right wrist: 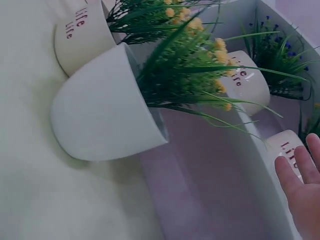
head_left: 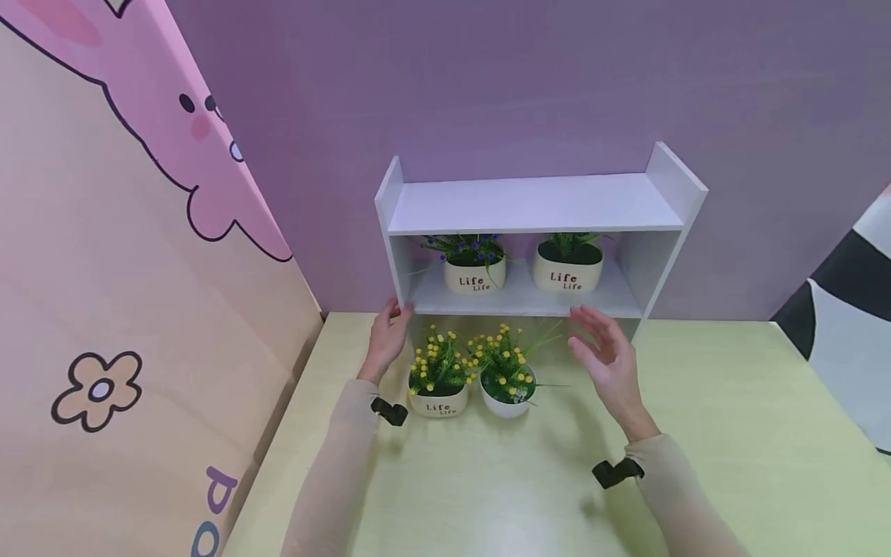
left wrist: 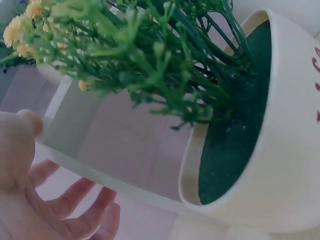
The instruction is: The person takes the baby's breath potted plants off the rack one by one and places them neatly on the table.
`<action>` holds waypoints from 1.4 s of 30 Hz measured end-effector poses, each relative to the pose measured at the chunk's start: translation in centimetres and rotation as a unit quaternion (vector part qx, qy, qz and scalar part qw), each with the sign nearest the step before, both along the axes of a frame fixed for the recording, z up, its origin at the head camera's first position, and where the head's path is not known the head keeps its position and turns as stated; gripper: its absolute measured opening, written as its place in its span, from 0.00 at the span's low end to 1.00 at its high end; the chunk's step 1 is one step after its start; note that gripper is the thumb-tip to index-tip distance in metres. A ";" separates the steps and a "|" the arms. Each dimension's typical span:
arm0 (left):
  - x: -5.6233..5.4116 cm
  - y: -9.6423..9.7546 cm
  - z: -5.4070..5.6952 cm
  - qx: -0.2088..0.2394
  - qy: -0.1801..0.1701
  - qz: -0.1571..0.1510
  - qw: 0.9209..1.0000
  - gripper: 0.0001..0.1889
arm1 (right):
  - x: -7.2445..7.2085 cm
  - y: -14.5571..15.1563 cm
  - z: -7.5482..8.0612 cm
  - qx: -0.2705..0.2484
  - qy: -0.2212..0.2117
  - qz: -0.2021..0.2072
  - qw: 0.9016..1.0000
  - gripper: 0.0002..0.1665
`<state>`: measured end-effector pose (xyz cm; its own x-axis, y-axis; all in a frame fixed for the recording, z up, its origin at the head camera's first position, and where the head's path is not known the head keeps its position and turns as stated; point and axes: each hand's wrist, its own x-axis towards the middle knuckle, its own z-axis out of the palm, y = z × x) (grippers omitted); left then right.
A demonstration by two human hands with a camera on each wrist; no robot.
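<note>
My left hand (head_left: 388,340) is at the left side panel of a white two-tier shelf (head_left: 536,205). In the left wrist view its thumb lies by the panel's front edge, and the fingers (left wrist: 75,200) reach along the outer side, apparently pinching the panel. My right hand (head_left: 612,363) hovers before the shelf's right part, fingers spread and slightly bent, holding nothing. Between the hands, a cream oval pot with yellow flowers (head_left: 440,404) and a round white pot with yellow flowers (head_left: 506,404) stand on the table at the shelf's foot.
On the middle board stand a cream pot with blue flowers (head_left: 475,278) and a cream pot with green leaves (head_left: 567,277). A purple wall (head_left: 522,85) rises behind the shelf. A printed panel (head_left: 160,309) borders the pale table (head_left: 487,495) on the left.
</note>
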<state>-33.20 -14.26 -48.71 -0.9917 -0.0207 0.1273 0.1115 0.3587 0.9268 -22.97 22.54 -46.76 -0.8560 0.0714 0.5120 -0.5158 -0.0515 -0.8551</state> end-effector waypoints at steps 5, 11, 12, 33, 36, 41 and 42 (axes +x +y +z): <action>0.0 0.3 0.8 0.016 -0.003 0.001 1.000 0.30 | -0.8 0.1 1.6 0.025 0.000 -0.008 1.000 0.33; -0.3 0.7 1.4 0.042 0.002 -0.001 0.999 0.31 | -1.7 -0.7 3.3 0.070 -0.016 -0.035 0.997 0.31; -0.3 0.8 1.4 0.044 0.001 -0.001 0.999 0.32 | -1.9 -0.8 3.6 0.074 -0.019 -0.042 0.996 0.31; -1.3 0.7 0.6 0.033 0.048 -0.007 0.998 0.29 | -4.9 -3.5 8.3 0.168 -0.092 -0.022 0.981 0.37; -1.2 0.7 0.6 0.039 0.051 -0.008 0.998 0.29 | -5.2 -3.8 8.7 0.172 -0.098 -0.009 0.980 0.39; -1.3 0.8 0.3 0.056 0.060 -0.017 0.996 0.29 | -5.7 -4.3 8.9 0.176 -0.108 0.003 0.978 0.42; -1.3 0.8 0.3 0.058 0.060 -0.019 0.996 0.29 | -5.8 -4.4 8.9 0.177 -0.110 0.004 0.978 0.42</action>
<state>-34.55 -13.48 -48.45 -0.9699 -0.0058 0.2436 0.2350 0.2429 0.9412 -28.81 18.14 -37.88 -0.9482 -0.0834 0.3066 -0.3177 0.2654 -0.9103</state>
